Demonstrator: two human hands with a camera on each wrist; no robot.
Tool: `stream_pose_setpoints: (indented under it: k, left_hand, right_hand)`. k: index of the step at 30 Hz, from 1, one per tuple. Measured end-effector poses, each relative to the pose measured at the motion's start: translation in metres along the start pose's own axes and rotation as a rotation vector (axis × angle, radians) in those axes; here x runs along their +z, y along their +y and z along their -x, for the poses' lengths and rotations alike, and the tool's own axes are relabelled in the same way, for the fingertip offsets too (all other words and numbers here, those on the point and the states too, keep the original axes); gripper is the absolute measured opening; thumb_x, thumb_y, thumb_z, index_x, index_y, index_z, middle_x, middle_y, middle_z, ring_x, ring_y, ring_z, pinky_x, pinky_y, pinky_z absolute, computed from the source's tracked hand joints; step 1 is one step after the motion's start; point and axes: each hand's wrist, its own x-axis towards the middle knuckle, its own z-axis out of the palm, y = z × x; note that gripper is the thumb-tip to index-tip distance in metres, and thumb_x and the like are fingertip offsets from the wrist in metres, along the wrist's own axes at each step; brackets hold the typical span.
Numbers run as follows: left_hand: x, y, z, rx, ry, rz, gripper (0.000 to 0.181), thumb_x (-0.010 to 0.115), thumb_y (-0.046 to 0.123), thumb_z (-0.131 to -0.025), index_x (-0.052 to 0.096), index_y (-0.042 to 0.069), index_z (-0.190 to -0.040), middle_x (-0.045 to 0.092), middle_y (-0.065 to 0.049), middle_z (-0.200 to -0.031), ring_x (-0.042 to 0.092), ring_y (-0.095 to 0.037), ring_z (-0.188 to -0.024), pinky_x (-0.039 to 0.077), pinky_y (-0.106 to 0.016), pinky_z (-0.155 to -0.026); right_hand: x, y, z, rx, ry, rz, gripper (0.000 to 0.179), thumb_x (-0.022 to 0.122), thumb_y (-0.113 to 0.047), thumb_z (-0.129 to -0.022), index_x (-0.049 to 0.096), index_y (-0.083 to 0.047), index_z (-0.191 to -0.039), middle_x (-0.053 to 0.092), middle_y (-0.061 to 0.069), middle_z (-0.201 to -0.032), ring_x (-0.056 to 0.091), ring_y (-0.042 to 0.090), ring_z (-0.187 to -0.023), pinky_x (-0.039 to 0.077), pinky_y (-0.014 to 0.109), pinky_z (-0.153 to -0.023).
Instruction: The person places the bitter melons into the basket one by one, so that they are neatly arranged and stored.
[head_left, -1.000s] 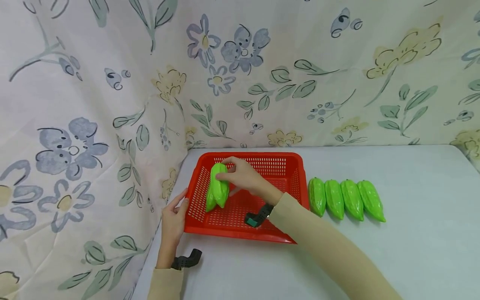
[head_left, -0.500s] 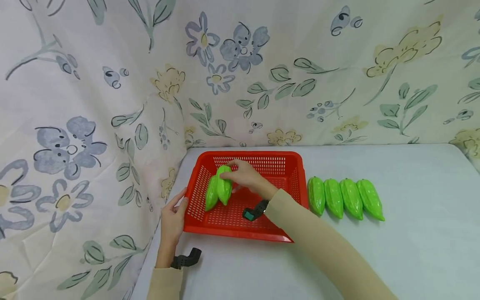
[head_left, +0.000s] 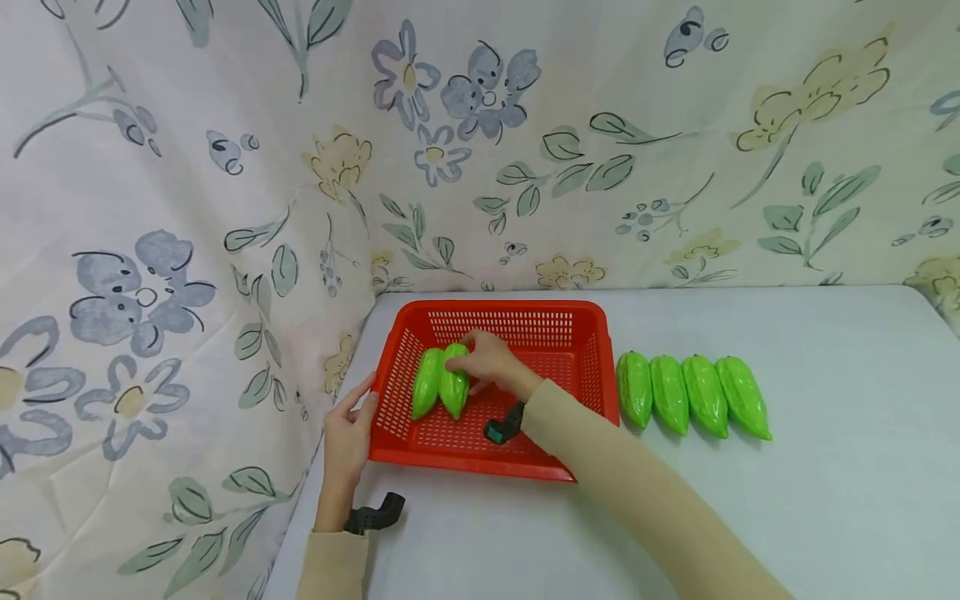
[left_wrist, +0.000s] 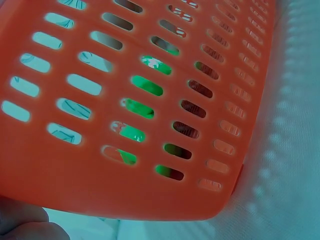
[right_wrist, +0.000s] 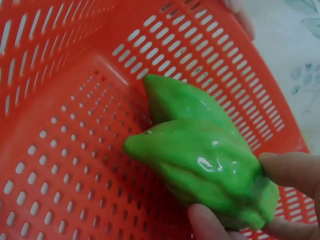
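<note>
My right fingers (right_wrist: 292, 171) pinch one ridged green fruit (right_wrist: 205, 162) inside the red basket (head_left: 472, 468), close beside its neighbouring fruit (right_wrist: 182, 102); careless release could roll either. My right sleeve (head_left: 607, 450), over the near edge, might snag. I cannot tell whether my left hand (head_left: 345, 437) grips or merely touches the basket. Bare room lies rightward inside.

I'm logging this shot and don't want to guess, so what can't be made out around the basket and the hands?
Head: the red basket's near right corner, hidden by the right sleeve.
Head: part of the held fruit, covered by the right hand.
Left wrist: the green shapes' full outlines, hidden by the slotted wall.
Left wrist: most of the left hand, cut off by the frame's edge.
Right wrist: part of the other fruit, behind the held one.
</note>
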Motion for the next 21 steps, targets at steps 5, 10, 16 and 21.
stream_pose_setpoints:
  k: [5,10,16,21]
  left_hand:
    - [0.0002,0.0002,0.0001,0.005,0.004,-0.007,0.042,0.057,0.037,-0.108,0.059,0.029,-0.149,0.069,-0.024,-0.126,0.076,-0.029,-0.084,0.063,-0.028,-0.066]
    - [0.0005,-0.0006,-0.0001,0.014,0.008,-0.016,0.042,0.057,0.037,-0.108,0.059,0.029,-0.149,0.069,-0.024,-0.127,0.076,-0.030,-0.085,0.063,-0.028,-0.066]
    - [0.0004,-0.0007,0.0004,0.020,0.007,-0.017,0.042,0.057,0.037,-0.108,0.059,0.029,-0.149,0.069,-0.023,-0.128,0.077,-0.031,-0.086,0.063,-0.028,-0.066]
    - [0.0005,-0.0009,-0.0005,0.023,0.007,-0.005,0.042,0.057,0.037,-0.107,0.060,0.030,-0.148,0.071,-0.026,-0.124,0.077,-0.030,-0.081,0.064,-0.030,-0.065]
  right_hand:
    - [0.0011,0.0027,-0.0027,0.011,0.021,0.018,0.062,0.078,-0.023,-0.093,0.050,0.001,-0.143,0.058,0.022,-0.133,0.073,0.027,-0.087,0.065,0.042,-0.068]
    - [0.0008,0.0052,-0.0037,0.022,0.020,0.032,0.060,0.077,-0.019,-0.094,0.050,0.003,-0.143,0.057,0.023,-0.134,0.073,0.027,-0.088,0.066,0.043,-0.071]
    - [0.0021,0.0076,-0.0042,0.027,0.007,0.036,0.056,0.075,-0.015,-0.095,0.051,0.005,-0.142,0.058,0.025,-0.132,0.073,0.026,-0.086,0.065,0.044,-0.077]
    - [0.0025,0.0083,-0.0042,0.024,0.003,0.019,0.057,0.074,-0.013,-0.095,0.049,0.007,-0.143,0.054,0.027,-0.138,0.074,0.029,-0.089,0.065,0.047,-0.081]
